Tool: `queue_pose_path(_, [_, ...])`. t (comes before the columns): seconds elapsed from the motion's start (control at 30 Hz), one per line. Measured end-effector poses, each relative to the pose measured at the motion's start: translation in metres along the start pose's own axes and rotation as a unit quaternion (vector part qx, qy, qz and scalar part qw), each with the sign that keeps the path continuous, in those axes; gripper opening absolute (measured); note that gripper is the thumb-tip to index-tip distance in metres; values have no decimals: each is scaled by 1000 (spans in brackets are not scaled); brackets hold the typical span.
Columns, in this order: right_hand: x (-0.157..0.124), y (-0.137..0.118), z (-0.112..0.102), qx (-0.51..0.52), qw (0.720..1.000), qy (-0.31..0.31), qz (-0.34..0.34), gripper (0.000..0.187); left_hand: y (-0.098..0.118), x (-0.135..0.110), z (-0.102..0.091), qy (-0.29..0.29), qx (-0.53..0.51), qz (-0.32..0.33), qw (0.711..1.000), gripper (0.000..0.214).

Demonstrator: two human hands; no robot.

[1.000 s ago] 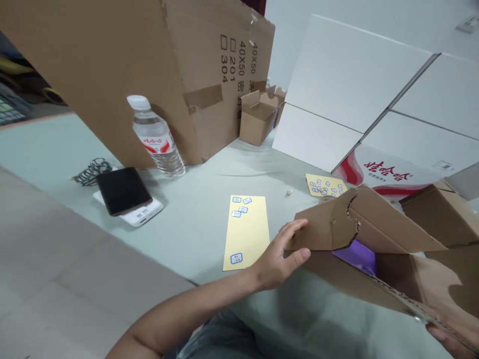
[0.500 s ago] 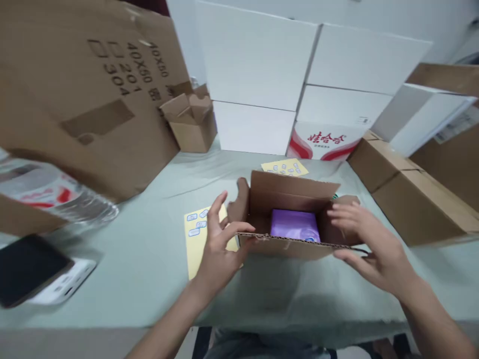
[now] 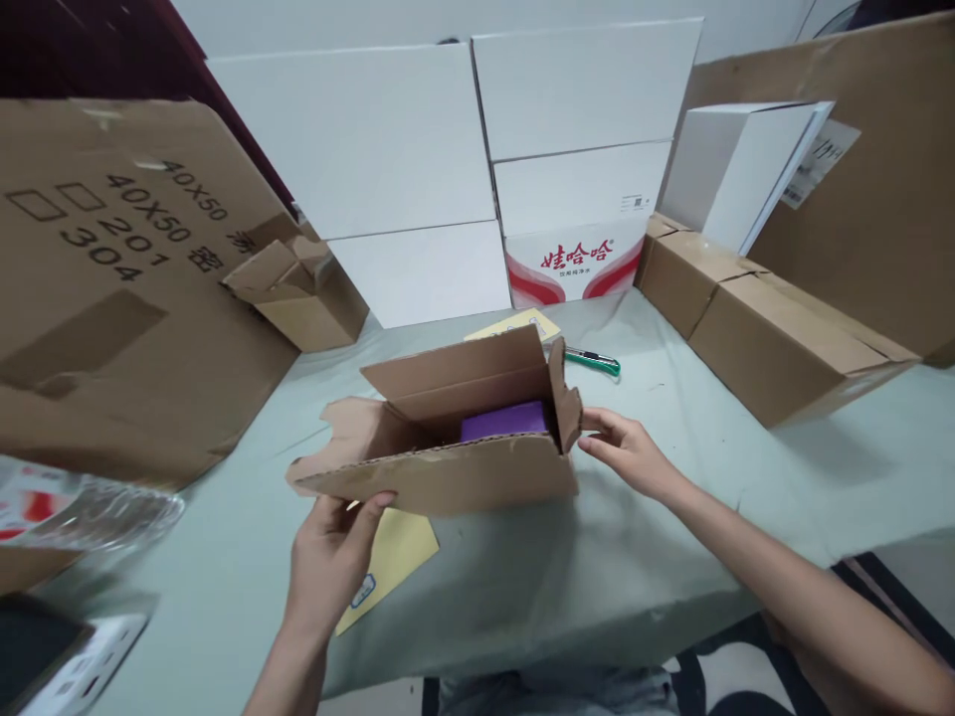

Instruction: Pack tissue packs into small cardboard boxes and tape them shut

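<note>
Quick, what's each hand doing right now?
Left hand: holding the open, rectangular brown cardboard box by its left end.
Right hand: at its right flap; grip cannot be told.

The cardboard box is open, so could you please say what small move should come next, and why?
Perhaps fold the right end flap inward: it stands raised with the right hand at it, a purple item lies inside, and the left hand holds the cardboard box at its near left side.

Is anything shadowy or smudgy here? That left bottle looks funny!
Head view: the clear plastic bottle by the left edge looks stretched and blurry; head view: dim shadow on the pale green cloth in front of the open brown cardboard box; head view: red lettering on the white cardboard carton looks sharper.
</note>
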State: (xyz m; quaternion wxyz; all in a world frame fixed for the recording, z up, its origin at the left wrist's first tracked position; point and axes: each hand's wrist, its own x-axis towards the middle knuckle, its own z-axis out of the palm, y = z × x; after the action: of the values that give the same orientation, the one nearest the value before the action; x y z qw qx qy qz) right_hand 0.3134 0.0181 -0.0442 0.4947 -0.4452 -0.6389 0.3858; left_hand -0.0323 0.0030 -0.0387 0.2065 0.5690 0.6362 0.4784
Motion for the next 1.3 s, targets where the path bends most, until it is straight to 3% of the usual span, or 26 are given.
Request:
queue_pose_path(0.23, [4, -19, 6, -89, 987, 1, -135, 27, -16, 0, -7, 45, -4, -19, 999, 40])
queue_pose_path(0.5, [18, -31, 11, -178, 951, 34, -249, 18, -13, -1, -5, 40, -16, -24, 999, 41])
queue_pose_path(0.83, [18, -40, 17, -255, 930, 62, -257, 21, -10, -5, -3, 26, -43, -29, 998, 46])
queue_pose_path(1.3, [18, -48, 18, -258, 932, 67, -246, 23, -13, -5, -3, 24, -64, -26, 997, 47])
